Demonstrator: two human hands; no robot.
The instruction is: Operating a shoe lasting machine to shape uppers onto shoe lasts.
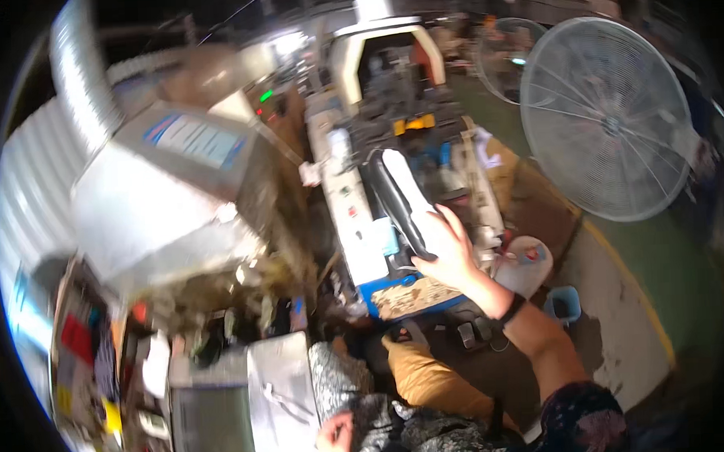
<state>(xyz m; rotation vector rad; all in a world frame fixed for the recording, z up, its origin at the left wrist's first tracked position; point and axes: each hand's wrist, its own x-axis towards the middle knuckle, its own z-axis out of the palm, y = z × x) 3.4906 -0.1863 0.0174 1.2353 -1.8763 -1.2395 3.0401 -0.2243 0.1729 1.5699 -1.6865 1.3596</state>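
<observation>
My right hand (449,251) reaches forward over the near end of the long workbench. It grips a shoe (405,181) by its near end; the white sole is on the right side and the black upper on the left. The shoe slants away from me, raised above the bench. Low in the picture, my left hand (335,439) rests by my lap, close to a pale metal surface (279,356). Motion smears its fingers, so I cannot make out whether it holds anything.
A metal hood (162,209) with a silver duct (86,76) stands at left. Dark items fill the line (398,129) ahead, with a blue-edged tray (412,296) at its near end. A large fan (609,122) is at right, above a light-blue bin (564,304).
</observation>
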